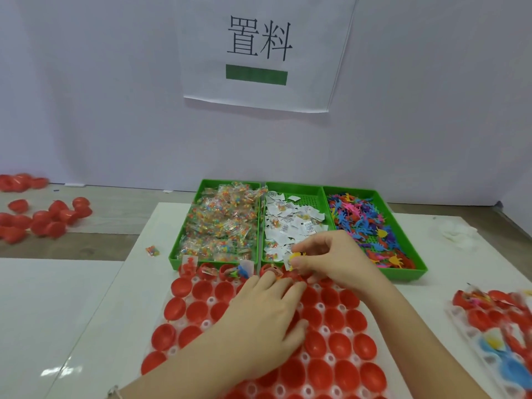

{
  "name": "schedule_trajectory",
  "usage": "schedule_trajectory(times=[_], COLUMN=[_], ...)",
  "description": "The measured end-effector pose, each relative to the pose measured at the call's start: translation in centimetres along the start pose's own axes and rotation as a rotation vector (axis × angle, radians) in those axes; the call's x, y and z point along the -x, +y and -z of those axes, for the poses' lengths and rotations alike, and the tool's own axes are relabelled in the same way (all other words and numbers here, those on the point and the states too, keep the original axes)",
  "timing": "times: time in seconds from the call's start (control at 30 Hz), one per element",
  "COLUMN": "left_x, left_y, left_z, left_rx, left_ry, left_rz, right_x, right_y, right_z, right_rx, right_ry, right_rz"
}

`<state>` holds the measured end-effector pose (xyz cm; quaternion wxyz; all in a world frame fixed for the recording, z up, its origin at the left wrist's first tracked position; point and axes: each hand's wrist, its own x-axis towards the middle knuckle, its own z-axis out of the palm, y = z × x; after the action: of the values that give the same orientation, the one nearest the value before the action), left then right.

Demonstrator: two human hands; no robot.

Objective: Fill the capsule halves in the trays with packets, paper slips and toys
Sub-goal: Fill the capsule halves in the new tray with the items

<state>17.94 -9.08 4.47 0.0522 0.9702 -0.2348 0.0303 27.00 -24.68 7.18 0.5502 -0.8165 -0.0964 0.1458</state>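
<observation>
Tray [321,307] of red capsule halves [339,342] at the near edge of the white table [72,312], most of them empty. Left hand [267,315] palm down on the tray, fingers fairly straight and relaxed, tips reaching the far row; no clear grip on anything, a scrap of orange by the fingertips too small to make out. Right hand [331,260] just beyond it, over the far row and the near rim of the middle bin [296,186], thumb and forefinger pinching a yellow toy [296,256] with a white paper slip [288,262] against it. Toy and slip at the left tip of that hand, just above the far-row halves, not yet in one. Further left in the same row, filled halves [236,272] with slips and small toys inside. Behind the tray, three green bins side by side: packets [221,223] in the left, pile of slips [290,226] in the middle, bright toys [362,223] in the right. One stray packet [152,251] on the table left of the bins. Second tray [489,326] at far right, blurred. Loose red halves [49,217] scattered at far left.
</observation>
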Motion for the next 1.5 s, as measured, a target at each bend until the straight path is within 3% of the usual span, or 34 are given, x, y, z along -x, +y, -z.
schedule_trajectory(times=[0.27,0.47,0.63,0.8,1.2,1.5], left_x=[0.1,0.3,0.4,0.5,1.1,2.3], left_y=[-0.3,-0.3,-0.3,-0.3,-0.2,-0.7], left_z=[0.1,0.0,0.1,0.2,0.0,1.4], left_rx=[0.002,0.016,0.028,0.03,0.006,0.054], left_ry=[-0.046,-0.063,-0.045,-0.011,0.006,0.065], left_rz=[-0.003,-0.009,-0.015,-0.017,-0.037,-0.03], right_x=[-0.7,-1.5,-2.0,-2.3,-2.2,-1.4], right_y=[-0.3,-1.6,-2.3,-2.2,-1.8,-1.2], right_z=[-0.5,-1.3,-2.0,-2.1,-0.8,1.3], right_rx=[0.257,0.74,0.909,0.906,0.727,0.614], right_ry=[-0.014,-0.102,-0.147,-0.118,-0.243,-0.159], right_rz=[-0.001,0.07,0.088,0.096,0.074,0.092])
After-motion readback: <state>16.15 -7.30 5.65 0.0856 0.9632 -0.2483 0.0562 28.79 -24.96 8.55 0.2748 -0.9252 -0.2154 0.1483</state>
